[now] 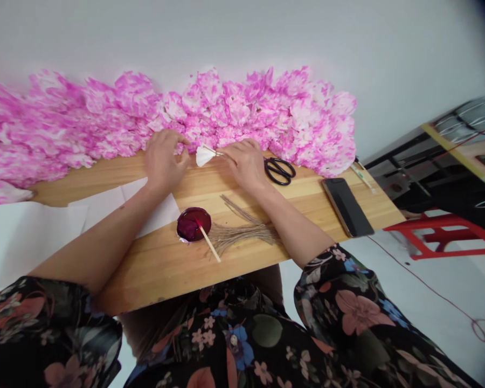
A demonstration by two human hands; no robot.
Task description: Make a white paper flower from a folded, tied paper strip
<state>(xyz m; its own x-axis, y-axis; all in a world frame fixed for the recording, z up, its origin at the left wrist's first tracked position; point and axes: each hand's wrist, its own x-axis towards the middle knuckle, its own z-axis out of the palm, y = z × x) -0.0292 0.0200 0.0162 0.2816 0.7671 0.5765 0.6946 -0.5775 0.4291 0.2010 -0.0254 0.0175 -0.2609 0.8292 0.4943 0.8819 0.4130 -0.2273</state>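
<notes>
My right hand [246, 161] rests on the wooden table [173, 258] and pinches the thin stem of a small white folded paper flower [204, 156], which points left. My left hand [164, 159] lies just left of it, fingers curled against the edge of the long heap of pink-and-white paper flowers [234, 110] along the wall. What, if anything, the left fingers grip is hidden. Close to me stands a small dish of dark red dye [193, 223] with a stick [207, 237] resting in it, beside a bundle of brown twine pieces [242, 229].
Black scissors [279, 170] lie right of my right hand. A dark phone [346, 206] and a thin stick [362, 177] lie near the table's right end. White paper sheets [32, 226] cover the left part. A red stool frame [448, 237] stands on the floor.
</notes>
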